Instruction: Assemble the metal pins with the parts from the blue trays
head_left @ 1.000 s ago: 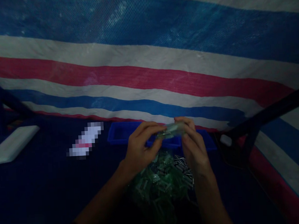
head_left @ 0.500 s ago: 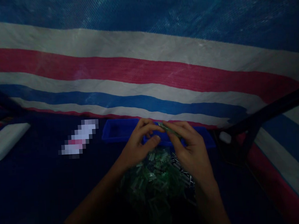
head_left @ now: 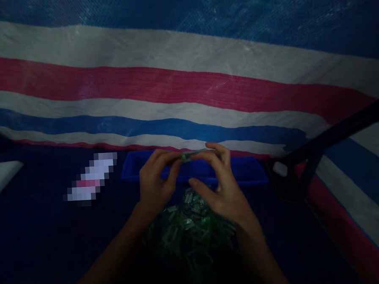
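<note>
My left hand (head_left: 156,177) pinches a small, pale green clear strip (head_left: 186,157) between thumb and fingers, above the near edge of a long blue tray (head_left: 242,171). My right hand (head_left: 221,182) is open at the strip's right side, its thumb well apart from its fingers. One of its fingertips is close to the strip; whether it touches, I cannot tell in this dim light. Below both hands lies a heap of small clear and green strips (head_left: 193,222), its lower part lost in shadow.
A striped tarpaulin (head_left: 161,84) hangs behind the dark blue surface (head_left: 48,242). To the left lie a blurred-out rectangular item (head_left: 92,176) and a white object (head_left: 0,177). A small white object (head_left: 280,169) sits by a dark frame bar (head_left: 335,134) at right.
The strip has moved left and is now held in my left hand. My right hand has let go of it and spread its thumb away. The view has shifted slightly.
</note>
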A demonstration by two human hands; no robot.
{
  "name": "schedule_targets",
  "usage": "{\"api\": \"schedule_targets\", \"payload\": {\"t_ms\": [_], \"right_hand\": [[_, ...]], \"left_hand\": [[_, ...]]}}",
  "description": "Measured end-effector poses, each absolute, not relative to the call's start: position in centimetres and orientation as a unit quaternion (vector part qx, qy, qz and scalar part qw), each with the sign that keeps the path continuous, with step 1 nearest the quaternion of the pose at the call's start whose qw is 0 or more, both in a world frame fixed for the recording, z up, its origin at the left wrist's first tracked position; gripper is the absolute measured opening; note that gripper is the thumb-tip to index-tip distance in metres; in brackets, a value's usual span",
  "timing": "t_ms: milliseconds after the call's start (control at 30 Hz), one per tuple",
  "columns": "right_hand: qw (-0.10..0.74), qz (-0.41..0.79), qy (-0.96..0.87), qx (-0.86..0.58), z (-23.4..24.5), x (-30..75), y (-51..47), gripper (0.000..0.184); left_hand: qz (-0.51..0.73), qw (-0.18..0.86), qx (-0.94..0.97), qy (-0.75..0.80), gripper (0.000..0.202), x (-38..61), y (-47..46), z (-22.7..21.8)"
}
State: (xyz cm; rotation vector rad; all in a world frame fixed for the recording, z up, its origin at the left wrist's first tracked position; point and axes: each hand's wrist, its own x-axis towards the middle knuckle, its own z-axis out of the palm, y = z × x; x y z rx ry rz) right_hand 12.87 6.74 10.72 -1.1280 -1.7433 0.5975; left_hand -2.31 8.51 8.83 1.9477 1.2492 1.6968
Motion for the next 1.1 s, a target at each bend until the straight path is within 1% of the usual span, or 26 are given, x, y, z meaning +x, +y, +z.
{"api": "schedule_targets", "payload": {"t_ms": [33,67,100,167,200,233,300,367,433,467,500,567,667,733,767,833,933,1000,1067,1100], "right_hand": [[0.482,0.263,-0.694,-0.466,10.7,12.9,6.8,0.021],[0.492,0.286,-0.674,-0.472,10.6,13.0,7.0,0.019],[0.498,0.313,-0.654,-0.476,10.5,13.1,7.2,0.022],[0.501,0.362,-0.624,-0.478,10.3,13.4,7.5,0.028],[0.501,0.376,-0.618,-0.476,10.2,13.4,7.6,0.026],[0.502,0.376,-0.618,-0.475,10.2,13.5,7.7,0.023],[0.513,0.329,-0.633,-0.477,10.2,13.6,7.7,0.017],[0.525,0.243,-0.661,-0.477,10.0,13.4,7.7,0.018],[0.529,0.166,-0.688,-0.468,9.6,13.1,7.6,0.026],[0.529,0.14,-0.698,-0.461,9.3,12.8,7.6,0.03],[0.528,0.123,-0.707,-0.454,9.0,12.5,7.5,0.034],[0.526,0.11,-0.718,-0.442,8.3,11.8,7.5,0.04],[0.512,0.133,-0.731,-0.431,7.9,11.0,7.5,0.045],[0.505,0.155,-0.726,-0.44,8.0,10.9,7.6,0.047],[0.503,0.161,-0.72,-0.45,8.2,11.0,7.6,0.047],[0.5,0.162,-0.707,-0.474,8.4,11.5,7.9,0.048],[0.462,0.159,-0.714,-0.502,8.6,12.3,8.2,0.044],[0.386,0.172,-0.751,-0.508,8.4,12.6,8.0,0.04],[0.275,0.194,-0.801,-0.495,8.1,12.2,7.5,0.04],[0.217,0.208,-0.825,-0.478,7.9,11.8,7.1,0.041]], "left_hand": [[0.585,0.093,0.685,0.425,0.011,-2.3,8.5,8.8],[0.579,0.067,0.7,0.413,0.011,-2.3,8.4,8.7],[0.568,0.055,0.719,0.396,0.012,-2.2,8.4,8.7],[0.534,0.064,0.761,0.364,0.014,-2.0,8.4,8.6],[0.517,0.081,0.774,0.357,0.014,-2.0,8.4,8.7],[0.504,0.104,0.779,0.358,0.012,-2.0,8.5,8.7],[0.49,0.173,0.762,0.387,0.012,-2.2,8.8,8.8],[0.482,0.266,0.715,0.43,0.023,-2.8,9.2,8.8],[0.471,0.36,0.655,0.468,0.039,-3.4,9.5,8.9],[0.463,0.401,0.629,0.479,0.044,-3.7,9.7,9.0],[0.451,0.436,0.61,0.484,0.045,-3.9,9.8,9.0],[0.421,0.492,0.596,0.475,0.036,-4.4,10.0,9.2],[0.399,0.525,0.588,0.468,0.025,-5.4,10.4,9.4],[0.409,0.499,0.578,0.499,0.025,-6.6,10.9,9.2],[0.418,0.467,0.574,0.527,0.026,-7.3,11.2,9.1],[0.404,0.362,0.589,0.599,0.027,-8.8,11.9,8.6],[0.292,0.211,0.603,0.712,0.032,-10.5,12.6,7.8],[0.258,0.148,0.604,0.739,0.045,-10.9,12.7,7.7],[0.267,0.108,0.614,0.735,0.057,-10.9,12.5,7.7],[0.274,0.099,0.626,0.724,0.059,-10.6,12.4,7.7]]}}
